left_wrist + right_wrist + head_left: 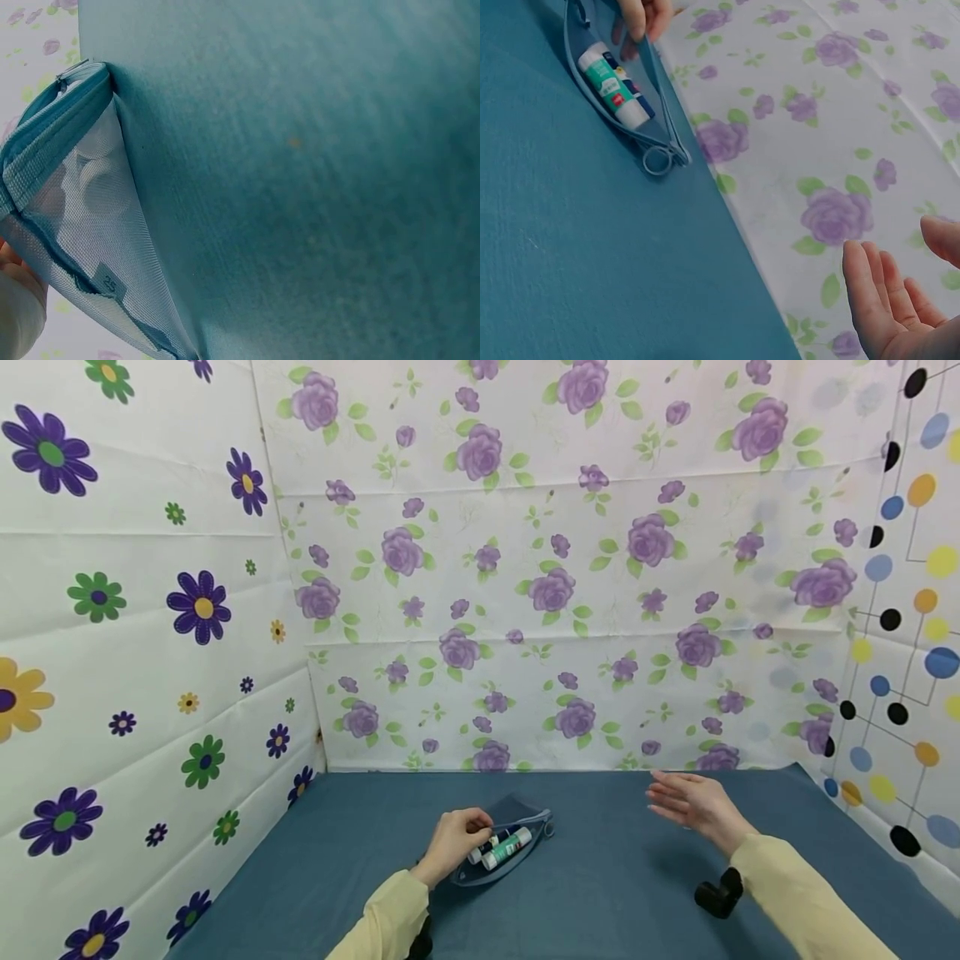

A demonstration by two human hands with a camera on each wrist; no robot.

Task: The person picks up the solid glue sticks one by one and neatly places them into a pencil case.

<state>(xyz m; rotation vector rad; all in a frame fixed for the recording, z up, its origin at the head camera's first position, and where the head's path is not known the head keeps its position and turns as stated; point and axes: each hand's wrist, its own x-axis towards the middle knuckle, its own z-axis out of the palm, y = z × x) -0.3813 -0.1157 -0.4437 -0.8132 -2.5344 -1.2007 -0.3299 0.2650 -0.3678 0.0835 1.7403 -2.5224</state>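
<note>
On the counter (600,885): pouch (512,808) gaping, two tubes (507,849) inside.
Left hand (455,841) pinches the pouch; right hand (699,802) outstretched, empty. I judge: if the left grip slips, the pouch could sag closed.

2 pale yellow sleeves (798,893)

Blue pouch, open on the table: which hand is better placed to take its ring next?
Probably the right hand: it is empty and open, and the ring sits at the end of the blue pouch nearer it. The left hand grips the rim.
</note>
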